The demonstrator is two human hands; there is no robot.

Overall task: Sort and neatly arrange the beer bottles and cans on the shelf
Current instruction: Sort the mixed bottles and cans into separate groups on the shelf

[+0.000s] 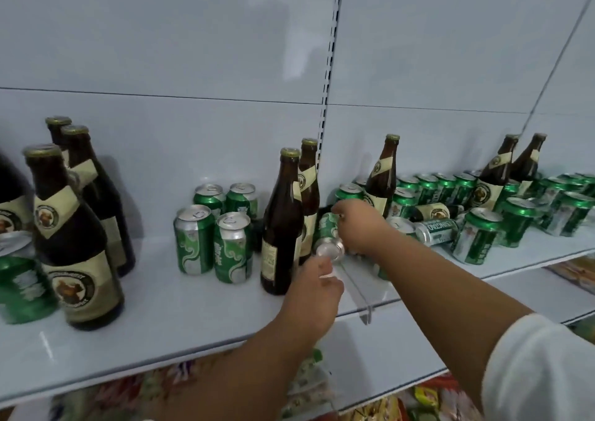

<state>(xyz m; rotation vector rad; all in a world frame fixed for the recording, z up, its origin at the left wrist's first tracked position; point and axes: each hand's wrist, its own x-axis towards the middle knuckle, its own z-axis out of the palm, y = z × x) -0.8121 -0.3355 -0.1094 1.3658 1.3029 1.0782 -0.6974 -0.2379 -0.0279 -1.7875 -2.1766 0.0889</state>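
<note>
The right hand (357, 224) grasps the upper end of a tilted can (328, 237), which leans just at three o'clock of the front brown bottle (281, 224) beside the clear divider (357, 288). The left hand (317, 279) reaches under its silver end; whether it grips, I cannot tell. Best to lift it clear (the bottle could tip) and stand it by the four cans (219, 224) at nine o'clock.

Both hands meet at a tilted green can (327, 238) beside two upright brown bottles (283, 224) mid-shelf (193, 317): the right hand (360, 227) grips it, the left hand (317, 287) touches its end.
</note>
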